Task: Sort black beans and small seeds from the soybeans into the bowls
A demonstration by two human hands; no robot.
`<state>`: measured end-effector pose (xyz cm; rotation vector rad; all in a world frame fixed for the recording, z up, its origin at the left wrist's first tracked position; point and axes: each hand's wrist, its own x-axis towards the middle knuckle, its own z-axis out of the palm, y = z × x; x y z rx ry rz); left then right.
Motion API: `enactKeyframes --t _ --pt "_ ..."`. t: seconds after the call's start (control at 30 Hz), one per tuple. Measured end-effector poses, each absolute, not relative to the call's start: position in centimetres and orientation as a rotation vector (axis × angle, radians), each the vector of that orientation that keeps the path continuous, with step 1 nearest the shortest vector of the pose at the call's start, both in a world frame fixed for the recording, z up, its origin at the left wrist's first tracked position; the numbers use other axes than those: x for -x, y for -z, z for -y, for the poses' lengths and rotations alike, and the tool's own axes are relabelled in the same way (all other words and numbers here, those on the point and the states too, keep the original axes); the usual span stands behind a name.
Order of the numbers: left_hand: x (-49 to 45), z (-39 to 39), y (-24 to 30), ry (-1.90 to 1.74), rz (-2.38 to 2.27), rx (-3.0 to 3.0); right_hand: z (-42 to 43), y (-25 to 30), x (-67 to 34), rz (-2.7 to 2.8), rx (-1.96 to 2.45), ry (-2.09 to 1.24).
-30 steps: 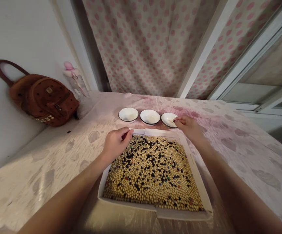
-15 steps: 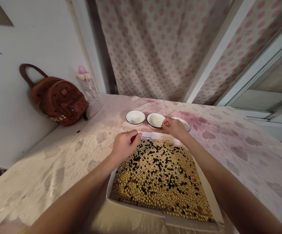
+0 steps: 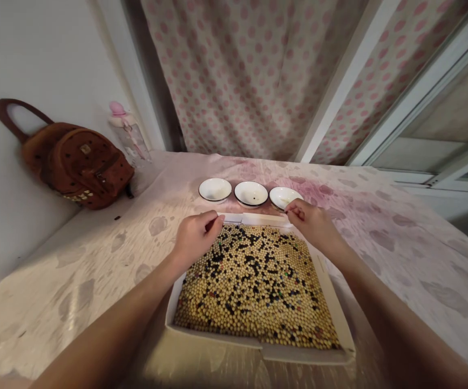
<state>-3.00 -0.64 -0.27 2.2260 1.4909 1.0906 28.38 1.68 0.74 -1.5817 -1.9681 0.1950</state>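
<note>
Right hand shifted to right bowl edge, grip pinched closed, left hand curled at box corner

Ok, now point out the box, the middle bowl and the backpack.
Box (image 3: 334, 302), head view: on its right wall.
Middle bowl (image 3: 249, 192), head view: on its white inside.
Backpack (image 3: 86, 167), head view: on its front pocket.

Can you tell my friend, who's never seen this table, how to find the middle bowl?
On the cloth-covered table, look for the big white box full of beads. Just past its far edge is a row of three white bowls with dark rims. The middle bowl sits between the other two, with one small dark speck inside.
</note>
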Motion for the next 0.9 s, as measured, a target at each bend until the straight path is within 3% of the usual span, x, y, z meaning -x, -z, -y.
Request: enactKeyframes --t 0.23,0.67,0.9 --pt "3.1 0.6 0.2 -1.074 -1.497 -2.238 0.5 0.0 -30.0 2.18 1.561 -0.248" --pt "3.1 0.6 0.4 -1.051 -1.499 -2.245 0.3 1.7 -29.5 2.491 1.625 0.314" --pt "3.1 0.5 0.5 -1.056 -1.491 -2.252 0.4 2.2 -28.5 2.488 1.643 0.427"
